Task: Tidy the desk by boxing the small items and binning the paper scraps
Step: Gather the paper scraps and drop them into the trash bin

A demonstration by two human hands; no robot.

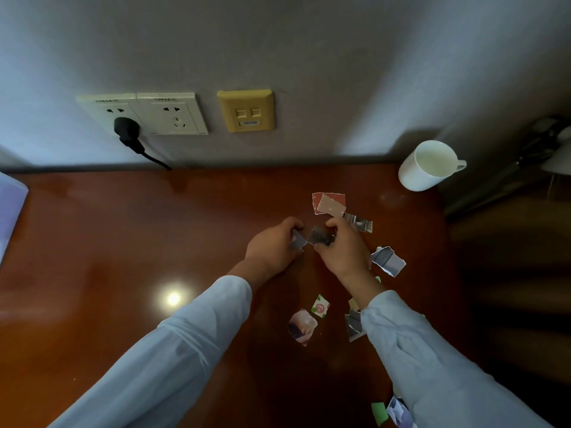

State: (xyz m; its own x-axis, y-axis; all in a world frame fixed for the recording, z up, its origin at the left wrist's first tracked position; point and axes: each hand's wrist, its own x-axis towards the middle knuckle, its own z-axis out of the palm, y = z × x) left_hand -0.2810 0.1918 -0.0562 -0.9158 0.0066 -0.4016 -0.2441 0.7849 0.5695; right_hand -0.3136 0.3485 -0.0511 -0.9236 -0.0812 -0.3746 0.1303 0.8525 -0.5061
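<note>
Both hands meet mid-surface, over the paper. My left hand [272, 250] has its fingers curled, pinching a small grey scrap [298, 241]. My right hand [343, 253] pinches a darker scrap [319, 236] just beside it; in this dim light I can't tell whether the two pieces touch.

The step, I'd say, is gathering, so I should stack both into one hand and free the other. Flat pieces lift best by a corner, not by clawing.

More paper waits: a red scrap [329, 203] and a grey strip [360, 223] beyond my right hand, a crumpled piece [389, 261] to its right, and a spotted piece [320, 306] and a photo piece [302, 326] nearer me.

The mug [426, 166] stands at the far right corner, so I'll reach for the red scrap low. The surface [123, 242] is bare wood to my left, good sweeping room. The right edge is near the crumpled piece. No bin or box in view.
</note>
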